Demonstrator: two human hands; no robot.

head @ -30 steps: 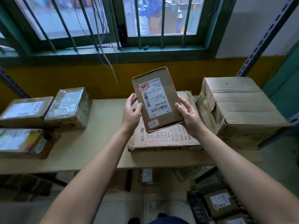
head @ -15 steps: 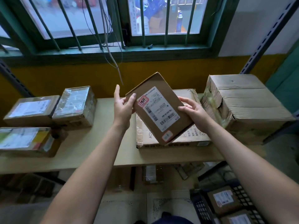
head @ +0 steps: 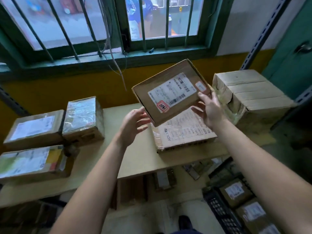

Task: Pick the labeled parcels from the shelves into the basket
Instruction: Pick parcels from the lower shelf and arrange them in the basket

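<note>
Rotated clockwise, labeled parcel [head: 170, 93] hangs from right hand [head: 210, 110] pinching its four-o'clock corner; left hand [head: 133, 120] open, so it may slip.

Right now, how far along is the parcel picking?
Done: at least two labeled parcels already lie in the black basket at lower right. In hand: the right hand holds a flat labeled box above the shelf; the left hand is open at its lower edge. Left: three parcels at left, plus two boxes at right.
</note>
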